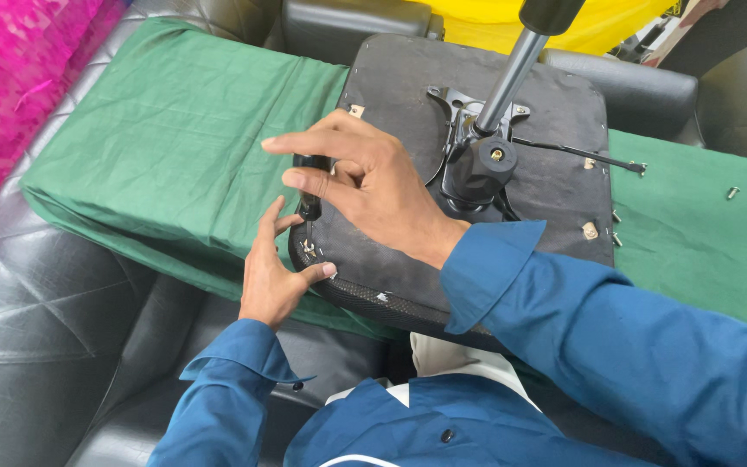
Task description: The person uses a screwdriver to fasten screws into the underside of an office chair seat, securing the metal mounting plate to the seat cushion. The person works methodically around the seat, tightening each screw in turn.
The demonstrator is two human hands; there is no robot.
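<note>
An upturned black chair seat lies on a green cloth, underside up, with a metal mechanism and a grey gas-lift column rising from its middle. My right hand is shut on a black-handled screwdriver held upright over a metal bracket at the seat's near left corner. My left hand rests against that corner, thumb and fingers touching the seat's edge beside the bracket. Both sleeves are blue.
The cloth covers a black leather sofa. A loose screw lies on the cloth at right, more small hardware near the seat's right edge. A thin lever juts from the mechanism. Pink fabric lies far left.
</note>
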